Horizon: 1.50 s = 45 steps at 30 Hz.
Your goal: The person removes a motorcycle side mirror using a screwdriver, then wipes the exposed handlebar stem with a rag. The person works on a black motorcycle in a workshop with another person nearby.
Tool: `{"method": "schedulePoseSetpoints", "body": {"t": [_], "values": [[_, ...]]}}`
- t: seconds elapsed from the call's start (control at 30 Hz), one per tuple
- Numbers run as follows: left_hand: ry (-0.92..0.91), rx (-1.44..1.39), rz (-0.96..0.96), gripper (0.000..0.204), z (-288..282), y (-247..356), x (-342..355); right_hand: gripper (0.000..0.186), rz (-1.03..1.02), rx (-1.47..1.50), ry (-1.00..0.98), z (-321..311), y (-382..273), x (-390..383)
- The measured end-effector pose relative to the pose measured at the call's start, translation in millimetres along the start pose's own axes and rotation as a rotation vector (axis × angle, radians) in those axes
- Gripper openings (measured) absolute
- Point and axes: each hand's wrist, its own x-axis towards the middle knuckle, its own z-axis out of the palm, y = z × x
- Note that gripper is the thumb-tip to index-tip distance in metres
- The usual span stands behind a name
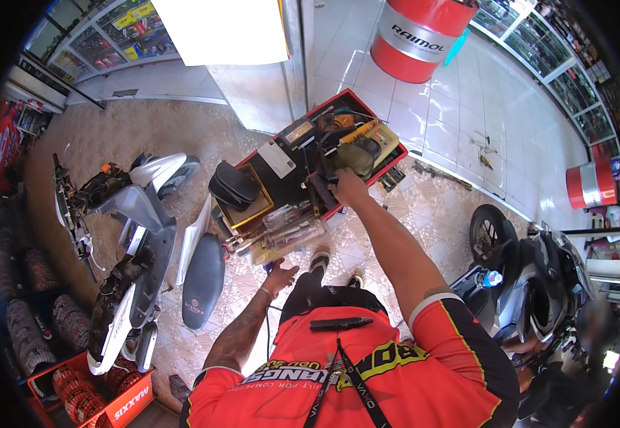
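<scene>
My right hand [350, 187] reaches over the near right part of a red tool cart [395, 158]. Its fingers are closed at a dark, elongated thing [320, 191] among the tools; the fingertips are partly hidden. Lower and to the left, my left hand [280, 277] is beside the cart's near edge, fingers curled. A small dark-blue bit shows at its fingers, too small to name. Close to that hand lie several long tools and clear packets [288, 230]. An olive-green pouch [358, 155] and a black case [234, 185] rest on the cart.
A partly stripped scooter [139, 207] and a loose seat [204, 282] are on the left. Another motorcycle [531, 278] stands at right, with a person [574, 364] near it. A red drum [420, 39] is beyond the cart. Tyres [82, 392] fill a red bin at lower left.
</scene>
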Motion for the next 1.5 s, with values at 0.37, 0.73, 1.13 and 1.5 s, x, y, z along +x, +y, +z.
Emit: {"method": "schedulePoseSetpoints", "body": {"t": [0.37, 0.73, 1.13, 1.5], "values": [[-0.085, 0.025, -0.017, 0.094, -12, 1, -10, 0.046, 0.160, -0.084, 0.002, 34, -22, 46], [0.027, -0.069, -0.097, 0.101, -6, 29, -23, 0.046, -0.024, 0.220, 0.122, -18, -16, 30], [0.165, -0.150, -0.025, 0.082, 70, 86, -57, 0.044, -0.455, 0.648, -0.229, -180, 37, -31], [-0.177, -0.756, 0.413, 0.057, 153, 186, -118, 0.041, -1.190, 0.578, -0.521, -191, 8, -64]]}}
